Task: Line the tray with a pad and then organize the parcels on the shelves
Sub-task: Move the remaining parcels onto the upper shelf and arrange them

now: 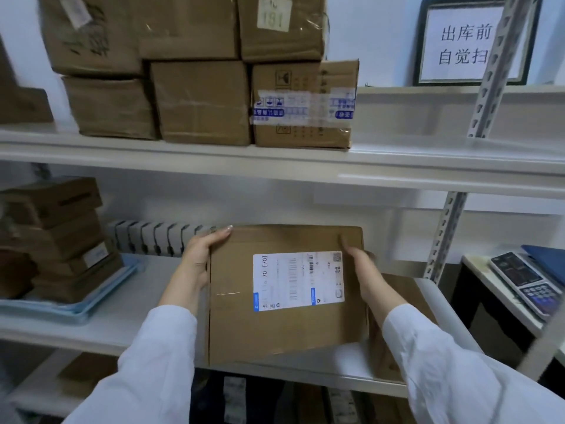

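The tray (76, 312) at lower left appears already lined and loaded, while the left hand (200, 261) and right hand (365, 270) clamp their fingers on a labelled cardboard parcel (244, 325) at centre frame, not yet shelved.

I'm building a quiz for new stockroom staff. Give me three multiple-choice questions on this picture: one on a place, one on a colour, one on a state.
1. Where is the blue tray?
A) on the floor
B) at the left end of the middle shelf
C) in the person's hands

2. What colour is the label on the held parcel?
A) white with blue marks
B) red
C) yellow

3. How is the parcel held?
A) by one hand only
B) by both hands, one at each side
C) not held at all

Answers:
1 B: it sits under stacked boxes at the shelf's left.
2 A: it is a white sheet with blue strips.
3 B: the left hand grips the left edge and the right hand grips the right edge.
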{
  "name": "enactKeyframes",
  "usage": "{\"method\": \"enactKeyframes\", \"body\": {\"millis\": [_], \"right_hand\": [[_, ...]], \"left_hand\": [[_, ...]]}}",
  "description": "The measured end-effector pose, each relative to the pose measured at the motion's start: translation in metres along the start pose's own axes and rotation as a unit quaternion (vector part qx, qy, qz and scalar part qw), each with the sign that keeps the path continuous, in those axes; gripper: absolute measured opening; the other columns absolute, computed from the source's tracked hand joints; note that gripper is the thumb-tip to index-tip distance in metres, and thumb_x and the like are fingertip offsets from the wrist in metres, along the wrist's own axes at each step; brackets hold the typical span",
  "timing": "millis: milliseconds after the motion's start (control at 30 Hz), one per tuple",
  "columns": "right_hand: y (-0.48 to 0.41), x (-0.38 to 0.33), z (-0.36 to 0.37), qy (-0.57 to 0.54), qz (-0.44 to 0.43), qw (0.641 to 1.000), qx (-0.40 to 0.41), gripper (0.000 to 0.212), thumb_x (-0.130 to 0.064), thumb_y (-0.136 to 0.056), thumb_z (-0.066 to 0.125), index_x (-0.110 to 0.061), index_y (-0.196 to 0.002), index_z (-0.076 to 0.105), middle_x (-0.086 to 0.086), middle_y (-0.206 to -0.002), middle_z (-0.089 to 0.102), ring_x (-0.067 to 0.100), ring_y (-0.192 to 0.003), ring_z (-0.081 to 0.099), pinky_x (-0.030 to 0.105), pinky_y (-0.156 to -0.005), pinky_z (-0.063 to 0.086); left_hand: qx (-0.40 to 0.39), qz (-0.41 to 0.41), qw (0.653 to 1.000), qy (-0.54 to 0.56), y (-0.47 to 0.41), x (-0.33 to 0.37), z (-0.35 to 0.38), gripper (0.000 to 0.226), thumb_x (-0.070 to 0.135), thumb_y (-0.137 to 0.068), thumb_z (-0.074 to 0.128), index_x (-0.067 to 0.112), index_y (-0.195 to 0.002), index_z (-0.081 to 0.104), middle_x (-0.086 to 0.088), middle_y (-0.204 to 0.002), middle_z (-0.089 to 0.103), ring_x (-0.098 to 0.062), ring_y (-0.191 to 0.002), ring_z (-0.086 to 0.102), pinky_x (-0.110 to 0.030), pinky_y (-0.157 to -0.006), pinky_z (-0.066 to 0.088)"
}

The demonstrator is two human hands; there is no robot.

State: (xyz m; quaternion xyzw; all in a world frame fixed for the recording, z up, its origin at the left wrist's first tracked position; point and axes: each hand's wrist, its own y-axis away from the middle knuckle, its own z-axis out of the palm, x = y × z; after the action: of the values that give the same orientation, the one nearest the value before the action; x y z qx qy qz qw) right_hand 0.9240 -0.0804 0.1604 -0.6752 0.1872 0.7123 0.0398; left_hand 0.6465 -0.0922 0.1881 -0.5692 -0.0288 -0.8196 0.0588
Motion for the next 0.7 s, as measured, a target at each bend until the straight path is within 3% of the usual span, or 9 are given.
{"method": "enactKeyframes", "body": {"millis": [100, 167, 300, 333, 433, 500, 600, 700], "right_hand": [[0.010, -0.007, 0.005, -0.054, -0.059, 0.996, 0.048, 0.069, -0.062, -0.089, 0.042, -0.007, -0.129, 0.051, 0.004, -0.125, 0.055, 0.023, -0.115, 0.050, 0.034, -0.096, 0.033], [0.016, -0.012, 0.004, -0.074, -0.089, 0.990, 0.079, 0.073, -0.059, -0.092, 0.040, 0.005, -0.124, 0.054, 0.014, -0.130, 0.057, 0.030, -0.121, 0.052, 0.038, -0.101, 0.036], [0.033, -0.022, 0.012, -0.071, -0.136, 0.980, 0.125, 0.078, -0.063, -0.091, 0.035, 0.009, -0.106, 0.062, 0.024, -0.113, 0.064, 0.036, -0.107, 0.058, 0.040, -0.092, 0.042], [0.038, -0.025, 0.014, -0.076, -0.144, 0.978, 0.134, 0.078, -0.063, -0.091, 0.034, 0.008, -0.106, 0.062, 0.024, -0.112, 0.064, 0.035, -0.105, 0.059, 0.040, -0.092, 0.042], [0.057, -0.036, 0.014, -0.108, -0.181, 0.966, 0.152, 0.073, -0.059, -0.093, 0.034, 0.007, -0.105, 0.062, 0.020, -0.113, 0.064, 0.033, -0.100, 0.058, 0.035, -0.088, 0.040], [0.070, -0.044, 0.014, -0.127, -0.204, 0.956, 0.166, 0.065, -0.053, -0.096, 0.035, 0.005, -0.104, 0.063, 0.016, -0.102, 0.065, 0.033, -0.105, 0.057, 0.032, -0.083, 0.037], [0.088, -0.056, 0.014, -0.132, -0.228, 0.948, 0.178, 0.050, -0.052, -0.096, 0.035, -0.013, -0.078, 0.060, 0.000, -0.078, 0.058, 0.029, -0.093, 0.058, 0.031, -0.078, 0.038], [0.101, -0.066, 0.014, -0.128, -0.253, 0.940, 0.192, 0.050, -0.059, -0.093, 0.035, -0.020, -0.068, 0.054, -0.001, -0.075, 0.058, 0.023, -0.083, 0.057, 0.035, -0.080, 0.042]], "left_hand": [[-0.033, 0.013, 0.999, 0.011, 0.003, 0.011, -0.020, 0.014, 0.013, -0.069, 0.070, 0.005, -0.078, 0.062, -0.006, -0.060, 0.069, -0.018, -0.051, 0.066, -0.026, -0.054, 0.055], [-0.052, 0.037, 0.998, 0.006, 0.006, 0.018, -0.025, 0.013, 0.011, -0.072, 0.069, 0.005, -0.078, 0.060, -0.006, -0.060, 0.068, -0.018, -0.051, 0.065, -0.025, -0.053, 0.055], [-0.092, 0.086, 0.992, 0.007, 0.013, 0.040, -0.023, 0.009, 0.005, -0.076, 0.066, 0.008, -0.076, 0.058, -0.002, -0.057, 0.067, -0.014, -0.050, 0.064, -0.023, -0.050, 0.054], [-0.106, 0.099, 0.989, 0.013, 0.017, 0.047, -0.022, 0.010, 0.007, -0.074, 0.068, 0.008, -0.077, 0.059, -0.001, -0.058, 0.067, -0.013, -0.050, 0.064, -0.022, -0.050, 0.054], [-0.150, 0.135, 0.979, -0.005, 0.026, 0.071, -0.021, 0.050, 0.029, -0.047, 0.084, 0.009, -0.087, 0.063, 0.000, -0.064, 0.069, -0.013, -0.058, 0.065, -0.022, -0.052, 0.054], [-0.166, 0.162, 0.973, -0.019, 0.031, 0.085, -0.021, 0.050, 0.031, -0.047, 0.083, 0.010, -0.087, 0.064, 0.002, -0.065, 0.069, -0.014, -0.061, 0.065, -0.020, -0.053, 0.054], [-0.187, 0.178, 0.966, -0.010, 0.034, 0.103, -0.019, 0.048, 0.027, -0.043, 0.090, 0.012, -0.082, 0.068, 0.000, -0.067, 0.070, -0.012, -0.060, 0.067, -0.021, -0.053, 0.055], [-0.205, 0.187, 0.961, 0.016, 0.037, 0.117, -0.018, 0.070, 0.042, -0.026, 0.093, 0.012, -0.085, 0.067, -0.001, -0.068, 0.071, -0.013, -0.059, 0.067, -0.023, -0.054, 0.055]]}}
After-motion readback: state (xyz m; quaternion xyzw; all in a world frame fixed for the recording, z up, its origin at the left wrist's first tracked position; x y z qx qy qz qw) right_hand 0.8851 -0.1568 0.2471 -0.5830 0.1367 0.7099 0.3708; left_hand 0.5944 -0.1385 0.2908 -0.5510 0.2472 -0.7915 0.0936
